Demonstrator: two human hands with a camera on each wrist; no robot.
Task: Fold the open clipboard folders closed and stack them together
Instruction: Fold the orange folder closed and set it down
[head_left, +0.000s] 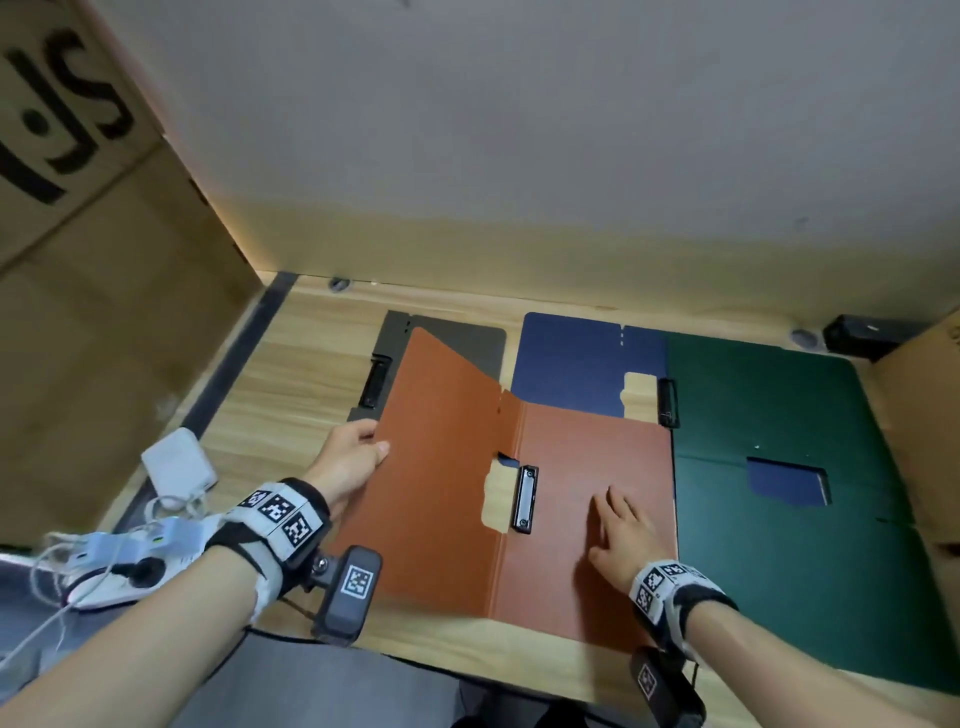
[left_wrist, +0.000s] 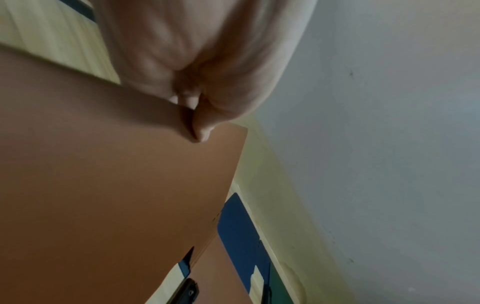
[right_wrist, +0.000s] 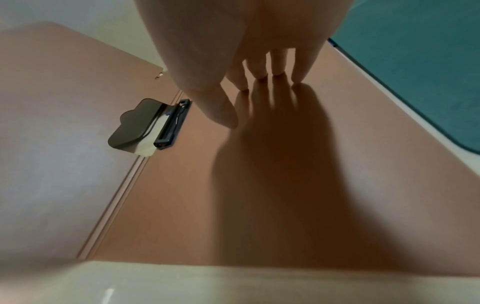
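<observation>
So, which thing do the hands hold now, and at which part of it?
The left hand pinches the outer left edge of the orange folder, lifting that flap. The right hand holds nothing; its straight fingers press the folder's right half flat.

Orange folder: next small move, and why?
Probably swing the raised left flap over onto the right panel, sliding the right hand clear first. The left hand pinches the flap's edge, half-lifted; the right fingers rest flat where it would land.
</observation>
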